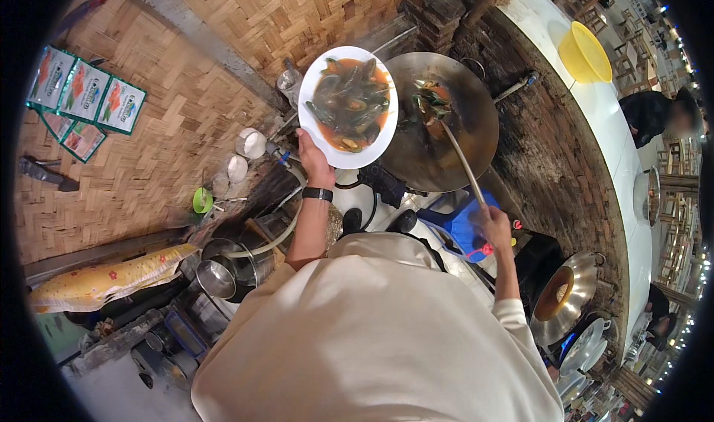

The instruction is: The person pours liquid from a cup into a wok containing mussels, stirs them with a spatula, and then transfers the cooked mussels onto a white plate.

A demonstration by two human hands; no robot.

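My left hand [317, 159] holds up a white oval plate [310, 134] by its near left rim. Green mussels [352, 101] in orange-red sauce cover the plate. Just right of the plate, and partly behind it, is a large dark metal wok [446, 168]. My right hand [494, 228] grips the long handle of a ladle [464, 162], which slants into the wok. The ladle's bowl is full of more mussels in sauce [430, 101]. Thin brown liquid coats part of the wok.
A blue plastic stool [460, 221] stands below the wok. At the lower right sits a second wok with brown liquid [580, 288]. A yellow basin [585, 53] rests on the white tiled counter [599, 126]. Seasoning sachets [83, 90] hang on the woven wall; pots and a hose [279, 238] lie left.
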